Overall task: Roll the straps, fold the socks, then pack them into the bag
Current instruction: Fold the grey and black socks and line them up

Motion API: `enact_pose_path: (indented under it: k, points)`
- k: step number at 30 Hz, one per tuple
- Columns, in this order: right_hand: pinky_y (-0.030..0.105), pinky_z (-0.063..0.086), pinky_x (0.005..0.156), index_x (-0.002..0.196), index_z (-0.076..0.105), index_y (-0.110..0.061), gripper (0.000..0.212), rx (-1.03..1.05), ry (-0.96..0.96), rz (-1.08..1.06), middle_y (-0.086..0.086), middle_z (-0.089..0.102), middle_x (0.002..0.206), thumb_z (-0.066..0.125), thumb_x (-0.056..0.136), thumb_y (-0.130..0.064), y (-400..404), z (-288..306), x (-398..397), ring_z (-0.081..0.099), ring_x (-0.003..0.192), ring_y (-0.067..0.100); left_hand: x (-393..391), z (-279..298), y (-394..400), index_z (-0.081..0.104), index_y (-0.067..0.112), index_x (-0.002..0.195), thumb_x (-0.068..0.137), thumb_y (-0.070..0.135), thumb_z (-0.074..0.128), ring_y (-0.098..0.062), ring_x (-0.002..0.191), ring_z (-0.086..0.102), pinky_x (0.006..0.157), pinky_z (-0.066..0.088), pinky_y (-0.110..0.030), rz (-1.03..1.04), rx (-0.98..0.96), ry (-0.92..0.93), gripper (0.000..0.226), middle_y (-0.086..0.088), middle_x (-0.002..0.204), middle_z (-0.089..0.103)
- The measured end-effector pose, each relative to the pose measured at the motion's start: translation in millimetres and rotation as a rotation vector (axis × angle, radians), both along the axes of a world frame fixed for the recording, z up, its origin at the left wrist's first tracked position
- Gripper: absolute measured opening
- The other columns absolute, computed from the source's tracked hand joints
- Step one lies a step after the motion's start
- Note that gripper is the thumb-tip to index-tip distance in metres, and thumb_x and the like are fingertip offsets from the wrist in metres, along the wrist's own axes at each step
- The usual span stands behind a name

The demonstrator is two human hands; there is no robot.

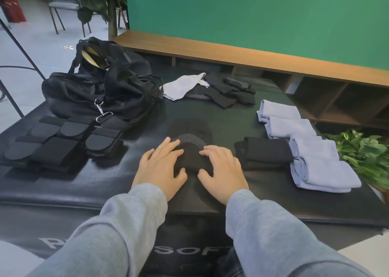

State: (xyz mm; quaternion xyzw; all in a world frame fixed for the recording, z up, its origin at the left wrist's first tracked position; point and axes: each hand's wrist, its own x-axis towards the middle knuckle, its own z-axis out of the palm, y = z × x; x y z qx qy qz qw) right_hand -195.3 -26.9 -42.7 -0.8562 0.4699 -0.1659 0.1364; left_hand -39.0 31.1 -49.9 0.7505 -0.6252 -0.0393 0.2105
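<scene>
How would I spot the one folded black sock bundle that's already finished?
Find the row of folded light blue socks on the black mat's right side. The folded black sock bundle lies against that row's inner edge, the only dark bundle beside pale ones.

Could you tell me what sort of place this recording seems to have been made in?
Probably an indoor studio or office common area set up for recording: a green backdrop wall stands behind a padded black table, with a low wooden shelf unit, chairs and potted plants around.
</scene>
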Motion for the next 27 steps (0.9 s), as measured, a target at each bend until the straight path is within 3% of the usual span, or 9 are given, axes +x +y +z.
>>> enact_pose_path:
  k: [4, 9, 15, 18, 22, 27]
  points:
    - [0.022, 0.013, 0.105, 0.133, 0.042, -0.03, 0.051, 0.005, 0.034, 0.025, -0.02, 0.036, 0.139, 0.049, 0.084, -0.021, -1.2, 0.0, 1.1, 0.023, 0.131, 0.0, 0.2, -1.9, -1.1, 0.037, 0.032, 0.139, 0.09, 0.016, 0.04, 0.003, 0.141, 0.003, 0.114, 0.001, -0.024, 0.02, -0.012, 0.025, 0.052, 0.022, 0.149, 0.024]
    - [0.023, 0.017, 0.105, 0.13, 0.045, -0.031, 0.047, 0.01, 0.001, -0.004, -0.02, 0.04, 0.135, 0.046, 0.086, -0.014, -2.2, 0.1, 1.2, 0.029, 0.127, 0.001, 1.1, -1.1, -1.2, 0.038, 0.029, 0.136, 0.09, 0.002, 0.037, -0.001, 0.139, 0.018, 0.115, 0.0, -0.027, 0.112, -0.056, 0.089, 0.053, 0.015, 0.141, 0.039]
    - [0.022, 0.025, 0.1, 0.123, 0.052, -0.029, 0.037, 0.005, -0.058, -0.025, -0.019, 0.048, 0.125, 0.049, 0.088, -0.018, -3.3, -1.0, 0.4, 0.039, 0.119, 0.004, 1.4, 1.1, -1.6, 0.047, 0.029, 0.127, 0.096, 0.015, 0.042, -0.009, 0.126, 0.037, 0.111, 0.012, -0.026, 0.203, -0.104, 0.206, 0.034, 0.01, 0.126, 0.053]
    - [0.026, 0.037, 0.094, 0.11, 0.059, -0.028, 0.023, 0.021, -0.169, -0.076, -0.019, 0.054, 0.106, 0.052, 0.089, -0.022, -1.4, -0.1, -0.6, 0.046, 0.108, 0.007, -0.6, 6.4, 0.9, 0.048, 0.032, 0.123, 0.098, 0.024, 0.041, -0.02, 0.121, 0.038, 0.104, 0.026, -0.031, 0.256, -0.078, 0.308, 0.027, 0.007, 0.122, 0.054]
    - [0.023, 0.039, 0.084, 0.104, 0.058, -0.029, 0.014, 0.062, -0.227, -0.127, -0.024, 0.048, 0.085, 0.052, 0.092, -0.03, 0.4, 1.1, -1.6, 0.048, 0.096, 0.006, -1.1, 7.9, 3.8, 0.048, 0.032, 0.121, 0.098, 0.033, 0.039, -0.025, 0.118, 0.038, 0.097, 0.033, -0.033, 0.272, -0.06, 0.342, 0.025, 0.004, 0.119, 0.054]
    - [0.024, 0.038, 0.076, 0.107, 0.052, -0.035, 0.016, 0.151, -0.288, -0.213, -0.008, 0.054, 0.096, 0.05, 0.092, -0.04, 0.8, -0.5, -1.7, 0.052, 0.086, 0.012, -3.4, 9.9, 4.3, 0.047, 0.031, 0.123, 0.096, 0.04, 0.039, -0.025, 0.116, 0.037, 0.097, 0.034, -0.036, 0.279, -0.053, 0.356, 0.029, 0.003, 0.116, 0.054]
